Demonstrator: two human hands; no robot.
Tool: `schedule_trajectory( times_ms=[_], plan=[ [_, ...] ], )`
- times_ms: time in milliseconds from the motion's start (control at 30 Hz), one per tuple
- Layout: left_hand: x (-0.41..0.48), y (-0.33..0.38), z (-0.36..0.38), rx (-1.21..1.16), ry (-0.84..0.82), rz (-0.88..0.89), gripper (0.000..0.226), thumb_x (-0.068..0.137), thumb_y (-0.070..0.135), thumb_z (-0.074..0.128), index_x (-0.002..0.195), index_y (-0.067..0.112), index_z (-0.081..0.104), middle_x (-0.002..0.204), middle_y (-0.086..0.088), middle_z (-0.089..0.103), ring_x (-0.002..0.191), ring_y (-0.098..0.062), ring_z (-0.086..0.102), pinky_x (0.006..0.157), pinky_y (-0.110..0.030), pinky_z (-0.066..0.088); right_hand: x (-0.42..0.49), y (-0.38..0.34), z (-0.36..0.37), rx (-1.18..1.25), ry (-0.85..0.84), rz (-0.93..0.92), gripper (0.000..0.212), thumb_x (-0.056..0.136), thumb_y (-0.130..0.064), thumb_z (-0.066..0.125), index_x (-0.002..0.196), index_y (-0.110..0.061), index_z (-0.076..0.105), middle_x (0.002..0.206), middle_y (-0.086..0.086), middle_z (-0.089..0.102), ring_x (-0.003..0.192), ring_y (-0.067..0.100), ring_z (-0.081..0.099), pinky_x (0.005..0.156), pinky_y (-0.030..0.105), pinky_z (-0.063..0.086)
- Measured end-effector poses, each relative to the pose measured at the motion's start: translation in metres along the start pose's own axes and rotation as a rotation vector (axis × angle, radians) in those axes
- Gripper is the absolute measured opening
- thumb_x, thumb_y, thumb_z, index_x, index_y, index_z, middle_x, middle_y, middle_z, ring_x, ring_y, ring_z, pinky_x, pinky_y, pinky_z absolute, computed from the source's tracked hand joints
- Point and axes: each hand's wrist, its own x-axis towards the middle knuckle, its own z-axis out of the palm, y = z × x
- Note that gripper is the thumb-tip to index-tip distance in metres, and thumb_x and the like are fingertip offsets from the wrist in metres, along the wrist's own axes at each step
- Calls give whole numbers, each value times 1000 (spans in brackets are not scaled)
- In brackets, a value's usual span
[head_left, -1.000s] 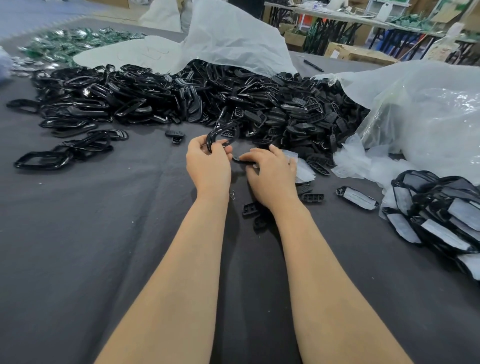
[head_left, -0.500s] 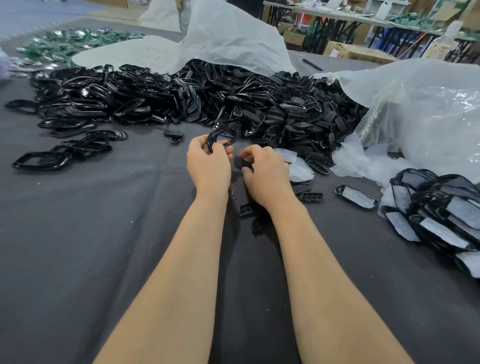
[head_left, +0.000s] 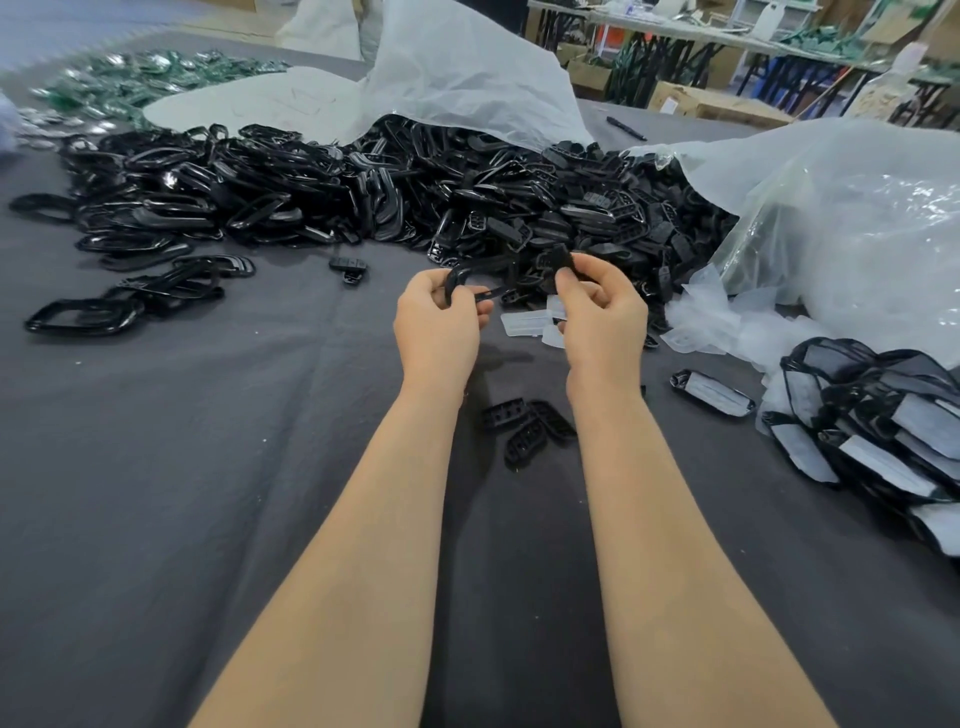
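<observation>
**Frame in left hand, insert in right, both held above the desk**

Black frame (head_left: 460, 275): a curved loop, pinched at its near side by my left hand (head_left: 436, 327). The fingers (head_left: 470, 306) are curled round it, thumb on top. It is off the desk, just in front of the big pile.

Small black insert (head_left: 558, 260): pinched between thumb and fingertips of my right hand (head_left: 605, 322). It is held up just beside the frame's right end. I cannot tell if the two parts touch.

Directly under my wrists are three loose inserts (head_left: 530, 423), lying flat on the dark cloth of the desk (head_left: 208, 467). Clear film strips (head_left: 524, 322) lie between my hands, a bit farther out.

Far side: the pile of black parts (head_left: 311, 192) runs nearly the full width, its near edge just beyond my fingers. A white sheet (head_left: 467, 67) is draped over its back.

Right side is tight. The clear bag (head_left: 857, 223) spills toward my right hand. One wrapped piece (head_left: 714, 393) lies alone near my right forearm. A stack of wrapped pieces (head_left: 872, 415) sits at the right edge.

Left side: a few stray frames (head_left: 83, 317) lie well apart from my hand. Bare cloth reaches from my left forearm to the near edge, and that is the widest free room.
</observation>
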Motion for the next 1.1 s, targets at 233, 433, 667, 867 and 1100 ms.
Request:
schedule_trajectory(
  times_ms=[233,433,667,867,1100],
  plan=[
    [-4,2,2,4,-77,-8,16,98,6,44,97,9,60,85,-1,69,65,-1,68,61,-14,53,-9,-1,5,-287,-18,-377,18,89,-7,61,101,-17,71,104,3,56,85,3,52,77,5,40],
    [-6,1,2,26,-105,32,22,98,16,52,110,2,64,96,-9,71,85,-14,70,66,-15,54,-10,7,9,-558,-104,-459,25,95,-9,53,112,-13,70,109,2,51,107,21,47,86,13,31],
    [-5,3,-1,-86,-81,-19,12,96,15,56,104,7,60,87,-3,70,74,-6,71,65,-15,53,-8,13,10,-613,-235,-487,31,98,-11,47,122,-17,66,109,0,47,99,13,33,80,12,25],
    [-3,1,-3,35,-54,11,11,91,6,59,96,16,56,91,-5,70,75,-6,71,76,-24,57,-6,11,7,-497,-249,-448,27,96,-7,48,114,-10,69,113,5,58,99,12,52,86,15,39],
    [-6,-1,-1,143,-192,94,23,91,6,59,85,28,55,75,6,70,69,-5,69,77,-28,57,10,13,-7,35,-168,80,12,94,-16,57,104,-13,63,85,-1,67,66,5,64,65,19,53]
  ],
)
